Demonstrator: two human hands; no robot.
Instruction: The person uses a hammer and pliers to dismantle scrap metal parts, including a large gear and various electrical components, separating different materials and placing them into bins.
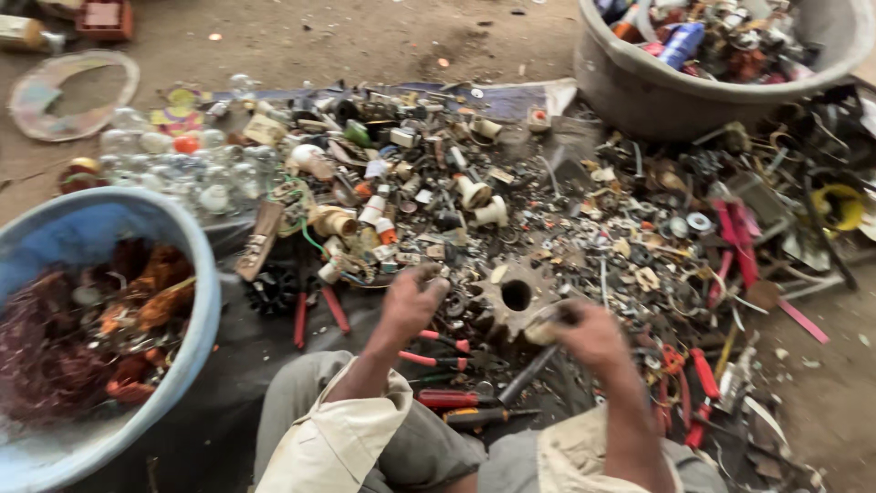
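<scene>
Head view: the left hand (412,301) pinches a small, blurred scrap piece above the scrap pile (566,219). The right hand (589,336) grips a metal tool (527,372) beside the gear (511,297). The blue tub (196,265) holds copper wire; most scrap appears unsorted.

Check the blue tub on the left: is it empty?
No. The blue tub holds a tangle of reddish copper wire and orange scrap pieces, filling much of its inside.
</scene>
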